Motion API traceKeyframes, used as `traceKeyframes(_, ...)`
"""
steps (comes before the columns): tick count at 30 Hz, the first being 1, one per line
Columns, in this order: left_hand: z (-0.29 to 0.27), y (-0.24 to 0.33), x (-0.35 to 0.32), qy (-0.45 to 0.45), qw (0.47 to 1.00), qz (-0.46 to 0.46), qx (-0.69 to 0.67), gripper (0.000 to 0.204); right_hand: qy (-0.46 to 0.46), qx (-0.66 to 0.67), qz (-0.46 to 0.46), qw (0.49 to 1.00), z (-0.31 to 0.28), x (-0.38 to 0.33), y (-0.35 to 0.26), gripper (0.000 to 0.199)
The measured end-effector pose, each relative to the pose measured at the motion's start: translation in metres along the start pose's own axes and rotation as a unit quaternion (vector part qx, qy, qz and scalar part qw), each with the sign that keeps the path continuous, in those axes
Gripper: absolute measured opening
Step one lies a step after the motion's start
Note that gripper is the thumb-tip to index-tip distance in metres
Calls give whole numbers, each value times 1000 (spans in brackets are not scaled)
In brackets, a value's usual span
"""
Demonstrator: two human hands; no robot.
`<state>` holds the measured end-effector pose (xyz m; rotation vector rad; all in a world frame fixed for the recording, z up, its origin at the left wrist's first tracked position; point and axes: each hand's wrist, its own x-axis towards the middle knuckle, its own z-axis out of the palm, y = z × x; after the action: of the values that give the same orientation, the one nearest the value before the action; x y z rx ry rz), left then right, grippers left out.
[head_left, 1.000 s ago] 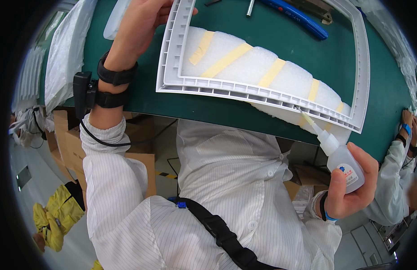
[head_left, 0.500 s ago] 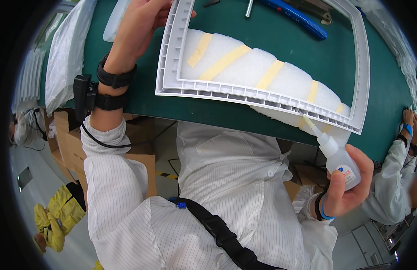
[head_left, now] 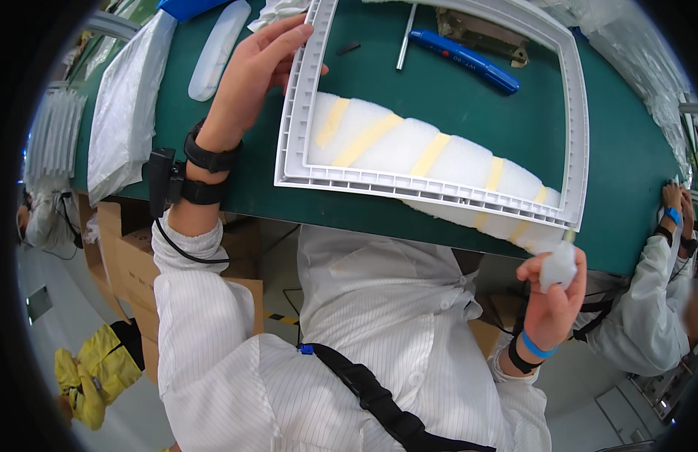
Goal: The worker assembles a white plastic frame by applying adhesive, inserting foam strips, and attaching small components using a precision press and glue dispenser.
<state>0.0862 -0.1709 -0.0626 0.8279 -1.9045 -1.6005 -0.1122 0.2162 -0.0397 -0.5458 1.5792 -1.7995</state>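
Note:
A white plastic frame (head_left: 439,192) lies on the green table (head_left: 251,196), its near edge overhanging slightly. Under it sits a white foam pad with several yellow tape strips (head_left: 409,147). My left hand (head_left: 251,71) grips the frame's left side, fingers curled over the rim. My right hand (head_left: 552,294) holds a small translucent squeeze bottle (head_left: 558,265), its nozzle pointing up at the frame's near right corner. A black band and a small device are strapped to my left wrist.
A blue pen-like tool (head_left: 466,60) and a metal rod (head_left: 405,38) lie inside the frame's opening. A white oblong part (head_left: 217,49) and a plastic bag (head_left: 123,113) rest at the left. Another person's hands (head_left: 677,207) work at the right edge. Cardboard boxes (head_left: 130,264) stand below.
My right hand has lifted the bottle from below the table edge up to the frame's near right corner. My left hand has stayed on the frame.

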Motion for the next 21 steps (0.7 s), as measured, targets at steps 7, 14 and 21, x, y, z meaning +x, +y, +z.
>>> traceKeyframes(7, 5, 4, 9, -16, 997, -40, -56, 48, -26, 39, -69, 996, -89, 52, -36, 63)
traceKeyframes(14, -2, 1, 6, -4, 992, -87, -92, 41, -27, 68, 1, 997, -107, 173, -51, 47)
traceKeyframes(21, -10, 1, 16, -1, 997, -75, 0, 34, -10, -157, -41, 987, -110, 264, -25, 41)
